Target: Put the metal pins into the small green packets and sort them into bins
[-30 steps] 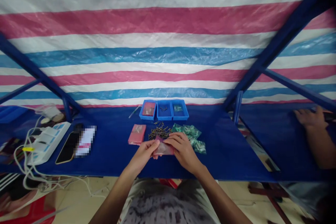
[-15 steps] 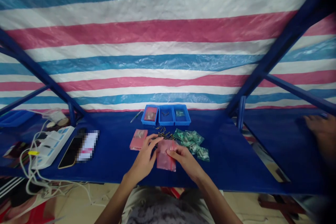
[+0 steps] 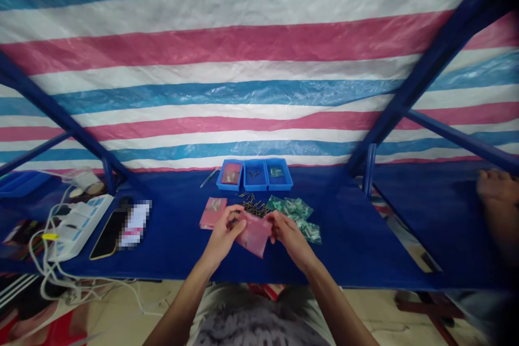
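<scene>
Both hands hold a pink translucent plastic bag (image 3: 254, 237) above the near part of the table. My left hand (image 3: 226, 230) is closed on its left upper edge, thumb on top. At its upper right corner, the fingers of my right hand (image 3: 285, 230) pinch the edge. Just beyond the bag lies a heap of dark and brass-coloured screws (image 3: 255, 207), partly hidden by the bag and hands. A stack of pink bags (image 3: 213, 213) sits left of my left hand. To the right is a pile of green bags (image 3: 298, 216) with small pieces inside.
Three joined blue bins (image 3: 255, 178) stand at the back, holding a pink bag, a few screws and a green bag. A pen (image 3: 208, 178) lies beside them. Leftward are a phone (image 3: 108, 235), a power strip (image 3: 83, 230) and white cables. Another person's hand (image 3: 498, 186) rests far right.
The bag was held low and flat, then turned to show its full face, and now hangs tilted. My right hand moved from its face to its upper right corner.
</scene>
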Demonstrator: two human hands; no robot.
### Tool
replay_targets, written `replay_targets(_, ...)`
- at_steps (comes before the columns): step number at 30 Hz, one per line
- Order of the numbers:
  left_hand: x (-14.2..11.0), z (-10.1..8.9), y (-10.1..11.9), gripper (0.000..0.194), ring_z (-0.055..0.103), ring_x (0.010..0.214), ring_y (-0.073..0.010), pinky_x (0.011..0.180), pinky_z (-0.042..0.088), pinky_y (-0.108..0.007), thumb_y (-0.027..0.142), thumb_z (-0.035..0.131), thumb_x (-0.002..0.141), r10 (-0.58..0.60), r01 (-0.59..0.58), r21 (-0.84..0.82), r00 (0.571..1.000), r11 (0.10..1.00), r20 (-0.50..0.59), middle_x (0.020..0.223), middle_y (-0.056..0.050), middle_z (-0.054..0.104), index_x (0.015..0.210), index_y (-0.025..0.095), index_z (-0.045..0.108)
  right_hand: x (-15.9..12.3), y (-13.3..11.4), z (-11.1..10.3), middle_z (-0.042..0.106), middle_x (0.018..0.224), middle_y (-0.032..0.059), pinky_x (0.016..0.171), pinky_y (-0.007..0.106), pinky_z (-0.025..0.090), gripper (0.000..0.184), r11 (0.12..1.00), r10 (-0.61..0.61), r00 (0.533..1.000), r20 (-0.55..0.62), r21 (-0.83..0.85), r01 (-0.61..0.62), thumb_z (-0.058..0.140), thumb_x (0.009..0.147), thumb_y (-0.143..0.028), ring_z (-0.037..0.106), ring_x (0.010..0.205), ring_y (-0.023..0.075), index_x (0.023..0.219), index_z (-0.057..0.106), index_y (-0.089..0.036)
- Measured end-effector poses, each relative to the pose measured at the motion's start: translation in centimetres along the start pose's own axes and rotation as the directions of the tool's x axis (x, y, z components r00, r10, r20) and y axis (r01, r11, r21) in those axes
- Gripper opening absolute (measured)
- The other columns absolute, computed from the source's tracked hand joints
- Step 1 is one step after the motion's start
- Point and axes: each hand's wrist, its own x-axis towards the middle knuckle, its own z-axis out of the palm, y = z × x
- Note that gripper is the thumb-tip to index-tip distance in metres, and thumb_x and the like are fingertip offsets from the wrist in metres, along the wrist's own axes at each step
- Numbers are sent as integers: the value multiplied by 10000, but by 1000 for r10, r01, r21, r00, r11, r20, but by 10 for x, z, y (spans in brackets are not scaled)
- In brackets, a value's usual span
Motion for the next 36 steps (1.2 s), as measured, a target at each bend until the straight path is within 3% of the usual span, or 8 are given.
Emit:
replay_targets(3,0,13,-7,545,670,845,-148,756,519,-233,405,845,863,-57,5,-279,982,960,-179,970,4,659,1322,286,576,-3,11,2,672,943,30,707,324,517,425,997,-60,998,-15,54,61,666,969,-622,622,717,180,1191,663,-261)
replay_targets(6,-4,30,-6,607,709,911,-162,810,568,-257,350,909,793,-145,39,-462,970,886,-196,995,-2,685,1295,285,573,-11,9,9,603,1351,75,903,379,551,695,975,-220,975,12,-37,220,818,897,-478,663,1042,237,1491,479,-356)
replay_targets(11,-8,49,-12,574,734,972,-177,877,600,-309,342,928,759,-184,38,-538,958,842,-221,1047,-5,706,1207,273,576,-16,0,20,496,1526,83,1062,430,507,789,951,-300,954,-4,-78,298,863,860,-393,568,1316,297,1530,447,-360)
replay_targets(15,-6,47,-20,529,709,999,-187,888,584,-324,462,849,838,-78,-60,-366,933,928,-351,1129,-30,672,1243,260,574,-13,4,25,654,1296,72,928,398,548,541,976,-212,968,-136,14,215,822,879,-455,658,1103,275,1342,584,-308)
replay_targets(19,-12,40,-20,421,662,1070,-212,969,534,-351,476,696,987,198,-164,116,878,980,-436,1171,-65,647,1322,249,580,-13,7,34,693,979,35,734,342,544,398,985,-147,958,-244,56,165,807,868,-549,662,810,219,1085,648,-257)
replay_targets(25,-31,40,-26,179,641,1159,-262,1031,524,-444,235,572,1057,672,-482,603,730,636,-125,1131,-79,670,1214,271,648,-17,1,48,723,1158,57,838,394,597,473,932,-40,972,-230,343,120,846,862,-487,724,1001,254,1224,620,-283)
replay_targets(30,-37,39,-38,270,644,1180,-267,1108,499,-510,141,570,1038,665,-542,675,740,500,102,1140,-75,700,1239,289,671,-13,1,44,767,1034,49,833,382,592,452,896,26,972,-233,438,81,900,801,-467,740,929,242,1132,678,-254)
replay_targets(36,-39,30,-35,304,644,1229,-271,1158,466,-544,141,518,1058,622,-581,682,748,444,231,1176,-78,714,1257,284,699,-11,-3,36,775,962,41,767,354,585,390,906,80,966,-246,421,32,858,819,-562,727,853,230,980,717,-236)
